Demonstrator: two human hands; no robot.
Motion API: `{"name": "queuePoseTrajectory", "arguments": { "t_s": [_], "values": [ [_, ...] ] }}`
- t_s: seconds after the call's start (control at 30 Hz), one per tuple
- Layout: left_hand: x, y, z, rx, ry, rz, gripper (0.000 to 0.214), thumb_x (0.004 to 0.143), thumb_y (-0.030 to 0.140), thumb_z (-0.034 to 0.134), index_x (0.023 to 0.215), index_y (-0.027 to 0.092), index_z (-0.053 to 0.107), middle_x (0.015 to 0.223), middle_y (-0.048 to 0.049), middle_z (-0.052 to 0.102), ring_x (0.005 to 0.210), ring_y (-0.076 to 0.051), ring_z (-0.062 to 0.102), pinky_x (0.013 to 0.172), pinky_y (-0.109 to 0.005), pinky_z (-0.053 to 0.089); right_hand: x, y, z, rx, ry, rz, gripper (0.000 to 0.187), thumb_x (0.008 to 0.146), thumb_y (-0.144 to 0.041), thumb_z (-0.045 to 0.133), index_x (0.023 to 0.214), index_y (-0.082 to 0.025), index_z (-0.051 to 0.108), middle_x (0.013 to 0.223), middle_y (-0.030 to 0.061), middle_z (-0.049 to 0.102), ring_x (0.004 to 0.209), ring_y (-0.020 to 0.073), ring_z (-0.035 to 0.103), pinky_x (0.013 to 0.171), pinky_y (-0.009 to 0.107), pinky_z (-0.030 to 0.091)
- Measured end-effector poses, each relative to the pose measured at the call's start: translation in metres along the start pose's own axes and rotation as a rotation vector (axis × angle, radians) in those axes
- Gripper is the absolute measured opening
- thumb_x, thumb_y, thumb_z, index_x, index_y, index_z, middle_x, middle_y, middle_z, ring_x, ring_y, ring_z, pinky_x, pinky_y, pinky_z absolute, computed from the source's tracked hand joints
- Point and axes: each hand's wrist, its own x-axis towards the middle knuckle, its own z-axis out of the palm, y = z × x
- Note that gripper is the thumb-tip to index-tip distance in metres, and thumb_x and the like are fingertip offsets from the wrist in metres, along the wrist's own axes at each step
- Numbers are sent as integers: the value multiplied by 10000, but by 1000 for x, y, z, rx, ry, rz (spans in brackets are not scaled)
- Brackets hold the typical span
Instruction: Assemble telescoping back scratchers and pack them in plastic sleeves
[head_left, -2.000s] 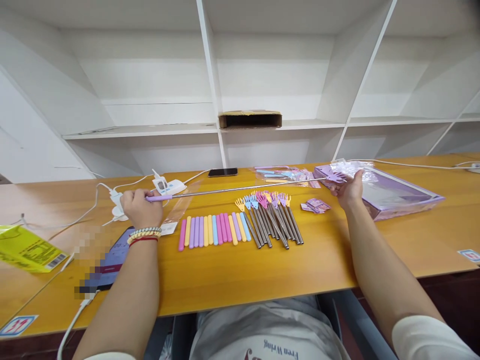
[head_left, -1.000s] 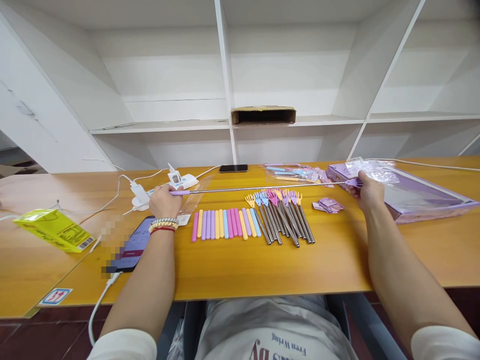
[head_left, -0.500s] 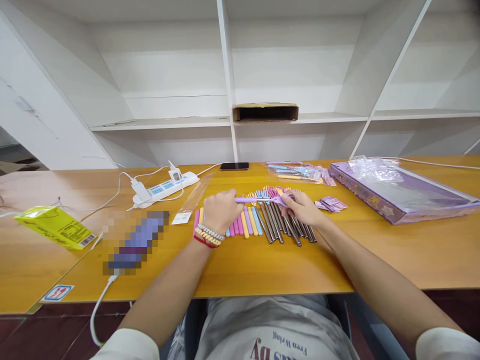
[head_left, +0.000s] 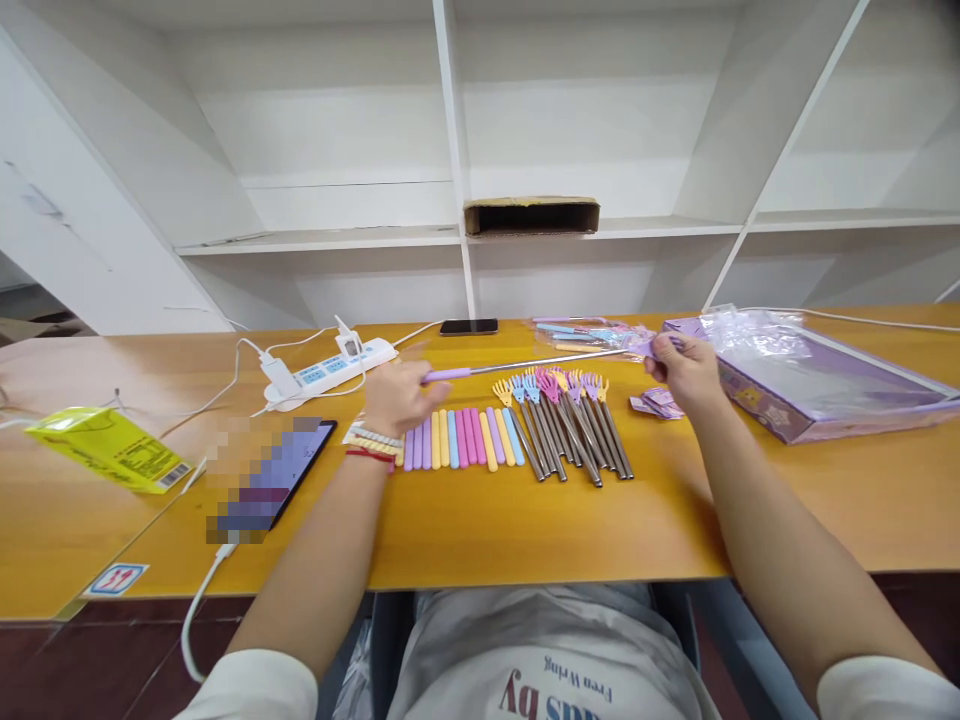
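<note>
Our left hand (head_left: 401, 397) holds the back scratcher (head_left: 540, 362) at its purple handle (head_left: 450, 375), and our right hand (head_left: 686, 370) holds its other end; its long axis runs sideways, between both grips.

Two hands (head_left: 401, 398) (head_left: 686, 370), one held rod (head_left: 547, 361), one power strip (head_left: 324, 381)

Bright w/ soft shadows, edge distort.

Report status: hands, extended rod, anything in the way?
Left hand on purple handle, right hand gripping other end. Extended rod slanted between them. Clawed sticks just below in view; nothing visibly blocking.
</note>
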Motion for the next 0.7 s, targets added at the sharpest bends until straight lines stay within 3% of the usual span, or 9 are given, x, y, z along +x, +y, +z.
{"name": "queuePoseTrajectory", "arguments": {
  "t_s": [0.13,0.23,0.37,0.5,0.6,0.7],
  "values": [
    [-5,-68,11,129,200,-377,485,870,388,304,597,144,623,587,-90,592,615,-183,512,574,-288,243,15,13,-68,173,434,72,226,765,-183,610,588,-160,471,446,-43,408,361,56,387,305,160,238],
    [-8,-97,17,159,284,-489,504,866,394,317,529,128,580,526,-84,534,568,-166,471,571,-281,231,15,18,-96,180,573,118,195,736,-85,593,589,-153,486,448,-43,412,345,60,384,297,179,221],
    [-9,-102,22,115,349,-498,445,835,373,359,477,152,504,497,-51,470,563,-158,441,575,-278,231,12,20,-96,173,555,120,139,743,-122,606,635,-153,525,468,-45,425,358,66,404,314,187,245],
    [-10,-96,22,7,395,-528,418,829,391,372,477,167,413,499,-20,409,560,-148,399,556,-272,208,9,16,-89,189,402,199,133,749,-246,623,677,-153,560,519,-6,503,412,110,494,340,201,309],
    [-10,-95,23,-66,432,-539,404,828,393,382,491,172,353,502,-2,358,561,-138,376,566,-270,233,9,13,-86,238,226,263,371,797,-507,522,799,-145,603,576,36,562,438,142,530,332,213,327],
    [-5,-95,27,-198,494,-570,310,799,391,422,581,171,422,590,-4,424,653,-151,447,632,-271,322,10,12,-83,335,139,282,625,797,-701,327,940,-151,588,701,79,613,495,172,582,335,231,366]
  ]
}}
